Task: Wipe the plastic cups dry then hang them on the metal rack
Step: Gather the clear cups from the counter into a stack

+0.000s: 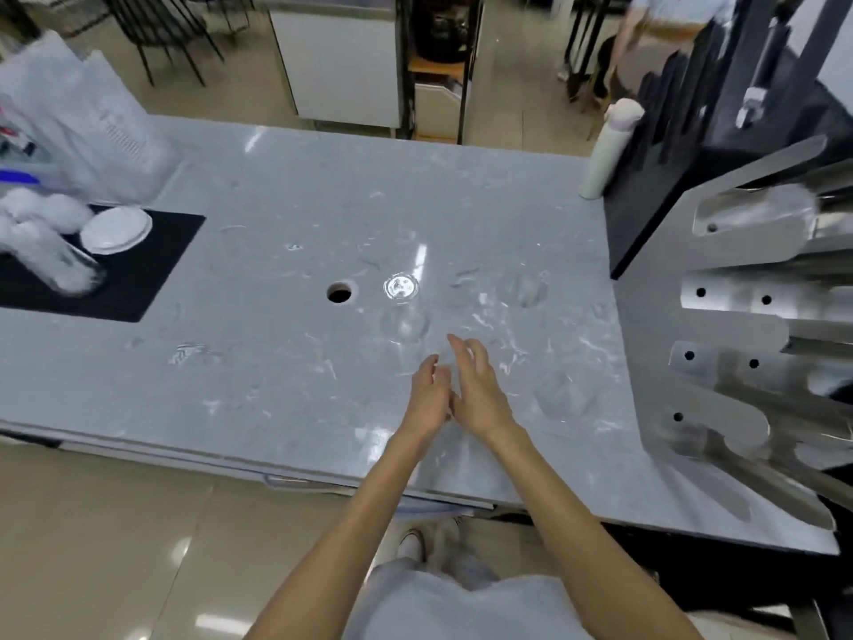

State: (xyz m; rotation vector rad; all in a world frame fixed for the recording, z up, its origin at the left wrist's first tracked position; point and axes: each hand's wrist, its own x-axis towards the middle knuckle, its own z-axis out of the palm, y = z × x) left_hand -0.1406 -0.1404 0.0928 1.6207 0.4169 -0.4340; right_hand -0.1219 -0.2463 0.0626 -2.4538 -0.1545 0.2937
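Several clear plastic cups stand on the grey marble counter (pixel 277 224): one cup (pixel 402 316) with a shiny round top just beyond my hands, a faint cup (pixel 526 288) further right, and a third cup (pixel 563 397) near the metal rack (pixel 734 311). The rack rises at the counter's right end, its slotted arms pointing right. A clear cup-like shape (pixel 757 212) sits in its top slot. My left hand (pixel 427 399) and my right hand (pixel 480 390) hover side by side above the counter, fingers loosely extended. I see nothing plainly held between them.
A black mat (pixel 138 279) at the left carries a white plate (pixel 115 230) and a tipped glass (pixel 64 270) with white cloth. A round hole (pixel 340 293) opens mid-counter. A white cup stack (pixel 609 150) leans by a black stand. A person (pixel 646 43) stands behind.
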